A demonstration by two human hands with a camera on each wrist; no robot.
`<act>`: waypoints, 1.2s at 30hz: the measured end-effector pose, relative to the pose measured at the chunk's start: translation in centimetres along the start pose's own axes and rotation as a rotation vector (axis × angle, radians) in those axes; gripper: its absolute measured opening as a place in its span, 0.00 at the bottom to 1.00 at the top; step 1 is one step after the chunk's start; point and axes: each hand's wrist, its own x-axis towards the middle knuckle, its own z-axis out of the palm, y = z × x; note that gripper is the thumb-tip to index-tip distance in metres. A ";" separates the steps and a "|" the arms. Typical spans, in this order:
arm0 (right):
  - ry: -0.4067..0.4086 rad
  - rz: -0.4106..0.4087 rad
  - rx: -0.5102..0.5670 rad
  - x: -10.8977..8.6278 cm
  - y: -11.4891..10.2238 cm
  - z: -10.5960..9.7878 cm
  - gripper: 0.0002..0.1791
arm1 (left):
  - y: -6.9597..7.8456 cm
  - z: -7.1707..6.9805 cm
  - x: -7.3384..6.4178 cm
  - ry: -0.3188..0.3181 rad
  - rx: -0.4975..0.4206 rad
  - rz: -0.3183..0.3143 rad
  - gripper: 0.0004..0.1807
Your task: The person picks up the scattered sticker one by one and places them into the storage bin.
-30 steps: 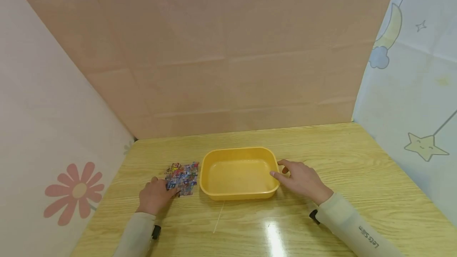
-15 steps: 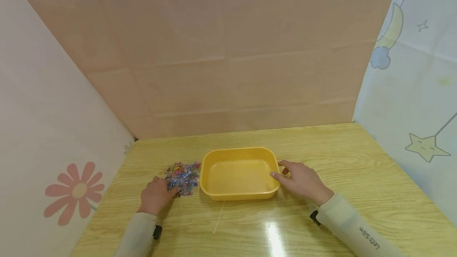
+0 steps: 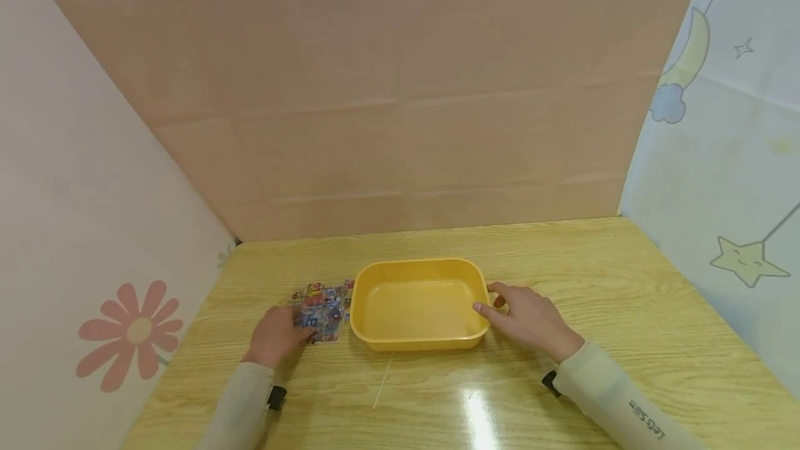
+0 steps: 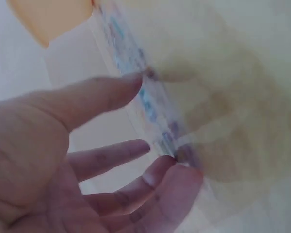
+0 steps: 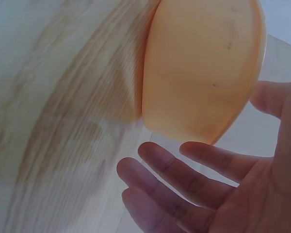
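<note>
My left hand [image 3: 275, 333] is at the near left corner of a colourful thin patterned sheet with jagged edges, like a joined jigsaw puzzle [image 3: 321, 318]. Its thumb and fingers hold the sheet along that corner. Seen from the left wrist, the puzzle [image 4: 148, 104] is a narrow strip, with thumb tip and curled fingers right at its edge. An orange-yellow plastic tub [image 3: 419, 307] stands just right of it, nothing inside. On the tub's right end my right hand [image 3: 531, 318] has its thumb over the rim and its index finger against the outer wall; the other fingers spread loosely [image 5: 184, 179].
A wood-grain table [image 3: 562, 262] carries everything. Behind it rises a plain brownish cloth wall [image 3: 400, 123]; printed side walls [image 3: 94, 228] stand left and right. A thin pale line [image 3: 382, 380] lies on the wood in front of the tub.
The left hand has shifted slightly right and away from me, and the puzzle has slid right until its far right corner meets the tub's rim. Tub and right hand stay put.
</note>
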 end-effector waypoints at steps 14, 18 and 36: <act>-0.013 0.005 0.014 0.1 0.1 0.0 0.40 | -2.1 -0.5 3.2 -0.200 -0.103 0.047 0.47; -0.013 0.006 0.017 0.0 0.2 0.2 0.39 | -2.2 -0.5 3.4 -0.217 -0.096 0.047 0.46; 0.004 -0.010 0.004 0.0 0.4 0.4 0.38 | -1.9 -0.1 3.7 -0.187 0.003 0.073 0.40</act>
